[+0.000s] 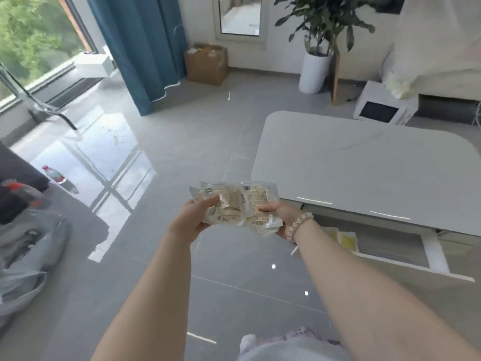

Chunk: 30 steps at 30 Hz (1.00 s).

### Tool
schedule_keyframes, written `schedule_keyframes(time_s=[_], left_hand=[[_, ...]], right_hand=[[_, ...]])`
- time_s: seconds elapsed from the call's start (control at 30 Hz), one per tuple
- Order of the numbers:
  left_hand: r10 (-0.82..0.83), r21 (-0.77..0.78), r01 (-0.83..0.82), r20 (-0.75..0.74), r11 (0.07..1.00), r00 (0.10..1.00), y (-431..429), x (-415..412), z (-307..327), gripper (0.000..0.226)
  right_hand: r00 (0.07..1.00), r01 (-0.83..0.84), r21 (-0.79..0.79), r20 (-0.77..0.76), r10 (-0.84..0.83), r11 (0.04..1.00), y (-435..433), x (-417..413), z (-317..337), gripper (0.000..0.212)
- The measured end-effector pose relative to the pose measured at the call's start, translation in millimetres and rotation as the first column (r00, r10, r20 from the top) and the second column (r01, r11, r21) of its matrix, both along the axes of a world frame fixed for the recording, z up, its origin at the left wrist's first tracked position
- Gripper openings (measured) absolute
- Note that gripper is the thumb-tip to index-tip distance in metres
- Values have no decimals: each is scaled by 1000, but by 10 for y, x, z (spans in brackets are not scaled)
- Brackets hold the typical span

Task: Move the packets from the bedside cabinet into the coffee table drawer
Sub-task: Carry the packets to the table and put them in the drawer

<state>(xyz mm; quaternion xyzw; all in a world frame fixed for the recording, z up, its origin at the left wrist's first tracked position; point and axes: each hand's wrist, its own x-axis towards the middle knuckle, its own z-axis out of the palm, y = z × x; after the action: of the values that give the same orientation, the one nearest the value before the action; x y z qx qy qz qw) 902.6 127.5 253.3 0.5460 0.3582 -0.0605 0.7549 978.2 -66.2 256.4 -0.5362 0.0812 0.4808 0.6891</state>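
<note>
A small stack of pale, clear-wrapped packets (235, 204) is held out in front of me over the grey floor. My left hand (194, 217) grips their left end, thumb on top. At the right end, my right hand (282, 214), with a bead bracelet on its wrist, pinches them from below and the side. To the right stands the white coffee table (364, 168). Its drawer (395, 246) is pulled open below the front edge, and yellow packets (347, 241) lie inside it. The packets in my hands are left of the drawer, level with the table's near corner.
A plastic bottle (58, 178) lies on the floor at the left, near a dark sofa edge (18, 168) and grey bags (28, 251). Further back are a blue curtain (145, 48), a cardboard box (207, 63), a potted plant (316, 66) and a white microwave (385, 105).
</note>
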Motion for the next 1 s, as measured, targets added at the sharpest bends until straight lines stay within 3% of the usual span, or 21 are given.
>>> schedule_keyframes(time_s=[0.17, 0.3, 0.47, 0.7, 1.0], left_hand=[[-190, -20, 190, 3, 982, 982, -571, 593, -17, 39], [-308, -36, 307, -25, 951, 951, -989, 948, -123, 45], [-450, -51, 448, -46, 893, 892, -1455, 1324, -286, 46], [-588, -68, 584, -60, 809, 807, -2071, 2042, -446, 28], [-674, -111, 664, -114, 739, 730, -2626, 2993, -724, 33]], right_hand=[[983, 181, 17, -47, -180, 983, -667, 224, -26, 31], [939, 334, -1, -89, -332, 943, -1110, 312, -98, 20], [866, 482, -41, -131, -483, 875, -1560, 398, -236, 22], [808, 563, -156, -103, -581, 811, -2127, 890, -421, 16], [803, 533, -245, -154, -575, 810, -2622, 1783, -631, 16]])
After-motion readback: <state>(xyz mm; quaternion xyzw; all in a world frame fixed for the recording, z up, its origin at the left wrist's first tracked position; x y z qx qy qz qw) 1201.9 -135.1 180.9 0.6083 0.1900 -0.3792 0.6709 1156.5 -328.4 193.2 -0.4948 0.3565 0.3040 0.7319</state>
